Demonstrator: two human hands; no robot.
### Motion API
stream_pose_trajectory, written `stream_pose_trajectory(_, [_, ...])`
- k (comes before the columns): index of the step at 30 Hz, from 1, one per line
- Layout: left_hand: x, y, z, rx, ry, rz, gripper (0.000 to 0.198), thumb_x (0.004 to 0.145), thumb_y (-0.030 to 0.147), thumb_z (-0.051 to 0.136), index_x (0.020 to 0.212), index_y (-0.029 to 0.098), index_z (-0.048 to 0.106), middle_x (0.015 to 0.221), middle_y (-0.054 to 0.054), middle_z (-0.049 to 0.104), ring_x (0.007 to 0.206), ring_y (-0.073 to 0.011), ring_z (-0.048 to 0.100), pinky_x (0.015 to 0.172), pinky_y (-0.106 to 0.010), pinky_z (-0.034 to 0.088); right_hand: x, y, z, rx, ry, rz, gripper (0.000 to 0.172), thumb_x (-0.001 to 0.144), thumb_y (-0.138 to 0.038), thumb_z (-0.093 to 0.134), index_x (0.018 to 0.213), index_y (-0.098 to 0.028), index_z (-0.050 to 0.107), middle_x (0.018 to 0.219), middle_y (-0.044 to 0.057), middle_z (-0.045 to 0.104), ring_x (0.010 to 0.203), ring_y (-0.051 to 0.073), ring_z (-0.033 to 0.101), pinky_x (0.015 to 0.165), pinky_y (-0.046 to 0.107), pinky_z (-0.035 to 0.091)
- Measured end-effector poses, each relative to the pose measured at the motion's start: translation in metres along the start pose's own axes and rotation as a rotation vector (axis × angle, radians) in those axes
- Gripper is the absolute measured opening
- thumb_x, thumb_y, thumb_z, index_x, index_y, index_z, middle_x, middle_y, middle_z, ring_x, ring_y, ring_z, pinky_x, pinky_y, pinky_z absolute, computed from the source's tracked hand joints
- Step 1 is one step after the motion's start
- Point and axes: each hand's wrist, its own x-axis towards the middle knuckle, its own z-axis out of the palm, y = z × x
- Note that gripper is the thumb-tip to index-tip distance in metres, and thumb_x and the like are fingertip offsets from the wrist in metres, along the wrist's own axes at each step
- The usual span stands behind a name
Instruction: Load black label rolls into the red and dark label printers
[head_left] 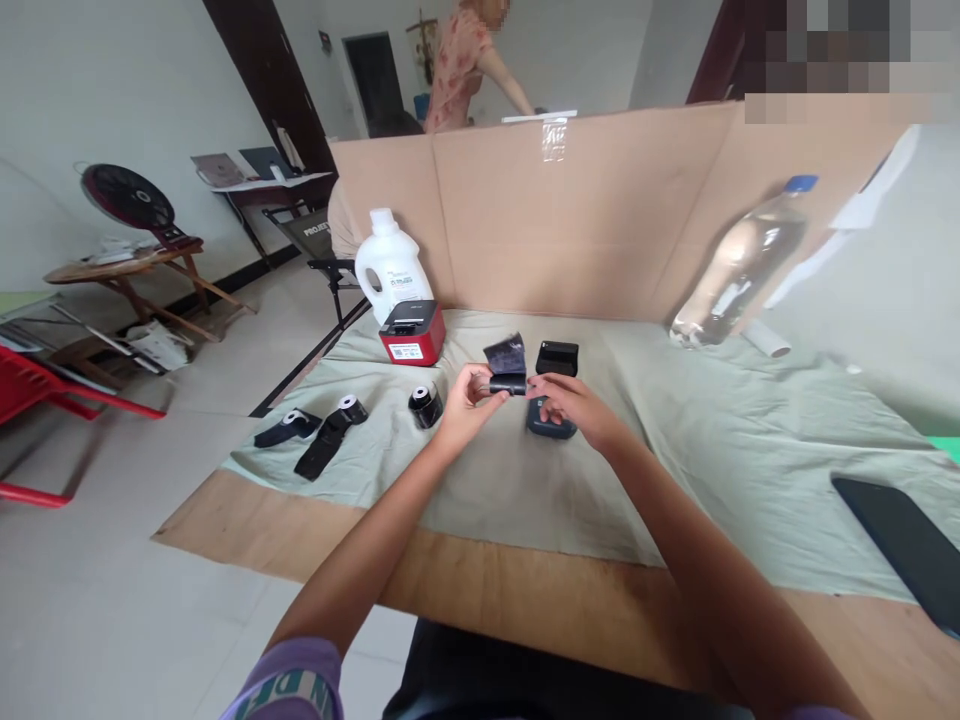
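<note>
Above the middle of the cloth, my left hand (474, 395) grips one end of a small black paper roll (508, 384). A loose dark strip (505, 352) sticks up from the roll. My right hand (576, 402) pinches at the roll's other end, its remaining fingers loosely curled. Directly beneath that hand sits a small dark printer (553, 425), partly hidden by the fingers, with its black lid (557, 358) raised behind. Left of my hands, another black roll (425, 407) with a white core stands on the cloth.
Two partly unwound black rolls (330, 437) (287, 427) lie at the left. Behind are a red-and-black printer (412, 333), a white jug (391, 262) and a cardboard screen (555, 220). At the right are a clear bottle (739, 265) and a phone (904, 545). A person (461, 65) stands beyond the screen.
</note>
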Motion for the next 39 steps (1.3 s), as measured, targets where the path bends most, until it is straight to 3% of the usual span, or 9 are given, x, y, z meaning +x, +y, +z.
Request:
stream_pose_trajectory(4, [0.012,-0.005,0.031,-0.104,-0.108,-0.002,0.052,0.072,0.038,0.077,0.111,0.024,0.046,0.118,-0.008,0.061,0.107,-0.0187,0.063,0.089,-0.03,0.051,0.014,0.001,-0.006,0.048,-0.001,-0.051,0.025,0.078,-0.035,0.059,0.093,-0.017,0.067,0.075,0.001,0.066,0.06,0.012,0.057,0.053,0.023,0.039])
stream_pose_trajectory(8, [0.022,-0.013,0.046,-0.122,-0.106,0.004,0.037,0.078,0.035,0.072,0.108,0.02,0.058,0.108,-0.008,0.067,0.1,-0.0184,0.065,0.087,-0.03,0.05,0.022,0.014,-0.021,0.014,0.056,-0.134,0.028,0.072,-0.027,0.063,0.099,-0.019,0.067,0.092,0.003,0.07,0.08,0.017,0.063,0.072,0.03,0.049])
stream_pose_trajectory(11, [0.026,-0.02,0.054,-0.098,-0.09,0.031,0.018,0.08,0.031,0.067,0.092,0.017,0.066,0.09,-0.005,0.069,0.087,-0.0175,0.065,0.079,-0.029,0.05,0.025,0.025,-0.033,-0.2,0.043,-0.24,0.025,0.074,-0.025,0.063,0.099,-0.02,0.064,0.093,0.004,0.067,0.082,0.019,0.061,0.076,0.033,0.048])
stream_pose_trajectory(15, [0.03,-0.028,0.059,-0.033,0.007,0.07,0.012,0.079,0.028,0.068,0.081,0.016,0.069,0.08,-0.002,0.066,0.079,-0.0157,0.062,0.073,-0.027,0.048,0.027,0.037,-0.043,-0.478,0.054,-0.36,0.012,0.075,-0.02,0.061,0.086,-0.021,0.055,0.089,0.003,0.057,0.076,0.018,0.054,0.071,0.033,0.045])
stream_pose_trajectory(23, [0.038,-0.029,0.057,0.016,0.069,0.073,0.018,0.083,0.033,0.07,0.09,0.017,0.073,0.087,-0.005,0.068,0.084,-0.0167,0.065,0.076,-0.027,0.05,0.034,0.054,-0.05,-0.52,0.216,-0.384,0.03,0.074,-0.012,0.057,0.101,-0.023,0.049,0.104,0.006,0.057,0.095,0.024,0.057,0.083,0.038,0.048])
stream_pose_trajectory(30, [0.033,-0.027,0.062,-0.03,-0.005,0.031,0.022,0.081,0.02,0.067,0.101,0.017,0.074,0.094,-0.006,0.073,0.083,-0.0157,0.066,0.076,-0.027,0.05,0.038,0.061,-0.043,-0.649,0.305,-0.37,0.049,0.069,-0.006,0.055,0.115,-0.022,0.05,0.112,0.01,0.058,0.105,0.03,0.052,0.094,0.049,0.046])
stream_pose_trajectory(33, [0.026,-0.025,0.063,0.075,-0.029,0.137,0.023,0.083,0.015,0.062,0.103,0.018,0.074,0.088,-0.003,0.071,0.077,-0.0139,0.063,0.07,-0.025,0.047,0.04,0.065,-0.041,-0.603,0.3,-0.386,0.056,0.067,-0.005,0.055,0.12,-0.021,0.049,0.111,0.011,0.055,0.105,0.029,0.053,0.094,0.046,0.047])
stream_pose_trajectory(39, [0.002,-0.035,0.061,0.468,-0.102,0.527,0.029,0.095,0.014,0.048,0.107,0.021,0.073,0.077,-0.002,0.072,0.069,-0.0132,0.062,0.069,-0.028,0.044,0.038,0.071,-0.044,-0.507,0.335,-0.463,0.053,0.072,-0.015,0.057,0.124,-0.021,0.048,0.108,0.01,0.05,0.098,0.026,0.055,0.09,0.044,0.049])
